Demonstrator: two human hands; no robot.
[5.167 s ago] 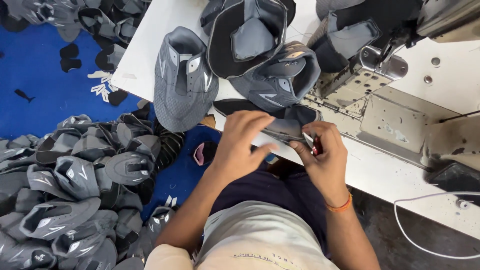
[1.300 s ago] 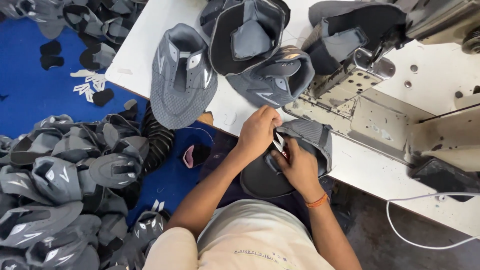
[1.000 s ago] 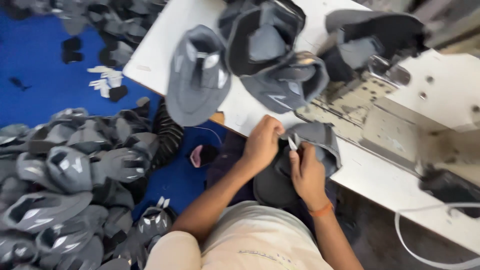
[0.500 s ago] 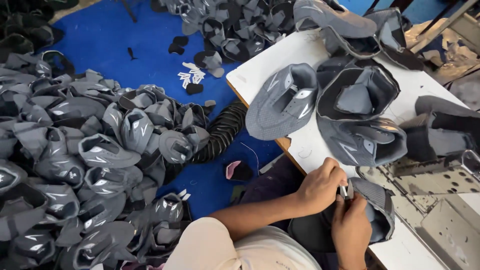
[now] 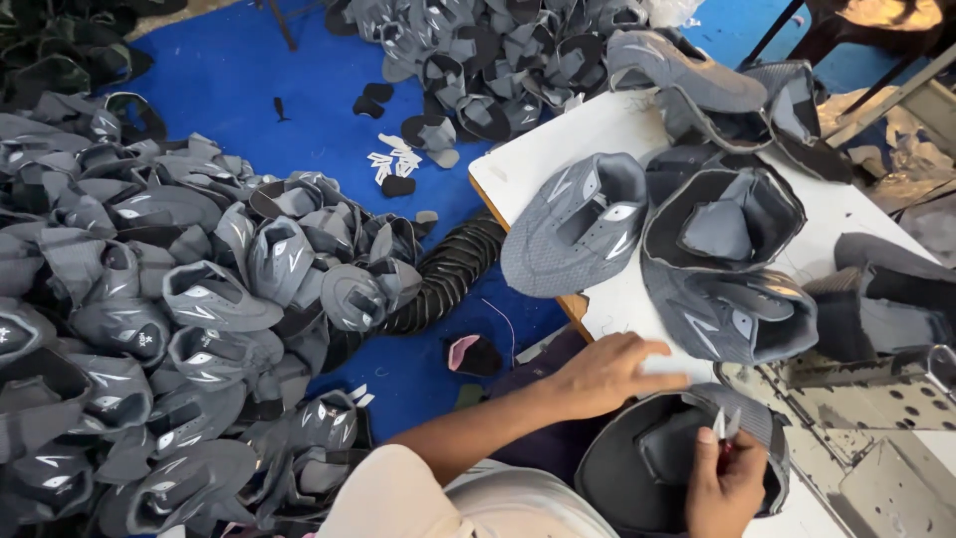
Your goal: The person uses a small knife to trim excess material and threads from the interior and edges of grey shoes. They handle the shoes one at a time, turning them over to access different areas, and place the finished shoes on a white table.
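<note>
At far left we see a heap of grey shoe uppers (image 5: 179, 329) on the blue floor mat (image 5: 299, 90), cut off by the left and bottom edges; bare mat lies open beyond it toward a second, farther pile (image 5: 498, 50); a black ribbed hose (image 5: 448, 274) runs from the heap under the white table (image 5: 558, 149), whose near-left corner juts over the mat. On the table we note a grey upper (image 5: 573, 229) overhanging that edge, then stacked uppers (image 5: 727, 259) crowding the surface, leaving little free room. Our left hand (image 5: 607, 374) lies flat, fingers spread, on the table edge, touching the rim of the dark upper (image 5: 657, 463) at our lap, gripping nothing; our right hand (image 5: 727, 478) is closed round small snips (image 5: 724, 428), blades just above that upper's collar. The perforated metal plate (image 5: 856, 418) at right is cut by the frame; the snips' handles are hidden in the fist. Compared with half a second ago, the left hand has left the right and moved onto the table.
</note>
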